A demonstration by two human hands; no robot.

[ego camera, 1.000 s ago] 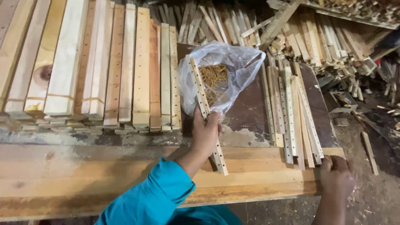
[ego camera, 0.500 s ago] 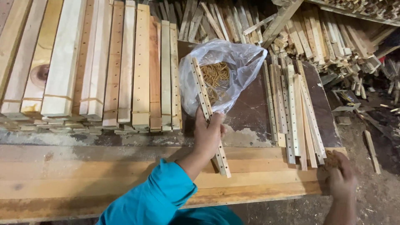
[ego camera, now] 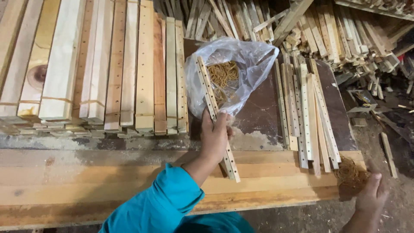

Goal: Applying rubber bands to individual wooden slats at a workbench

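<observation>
Head view: woodshop tabletop (ego camera: 86, 185) crowded with drilled slats.
Plank tabletop carries bundled boards (ego camera: 99, 73) at left, loose slats (ego camera: 310, 112) at right, scrap wood heaped behind. Left hand (ego camera: 214, 136) grips a drilled slat (ego camera: 215, 116) leaning into the plastic bag (ego camera: 241, 64) of rubber bands. Right hand (ego camera: 371, 194), at the tabletop's right corner, clutches a bunch of bands (ego camera: 349, 174).

Plank workbench (ego camera: 86, 181), stacked drilled wooden slats (ego camera: 108, 73), clear plastic bag (ego camera: 241, 64), loose thin strips (ego camera: 308, 112)

Left hand (ego camera: 214, 137) extended forward in closed grip, teal sleeve, right hand (ego camera: 370, 194) low, fingers curled
</observation>
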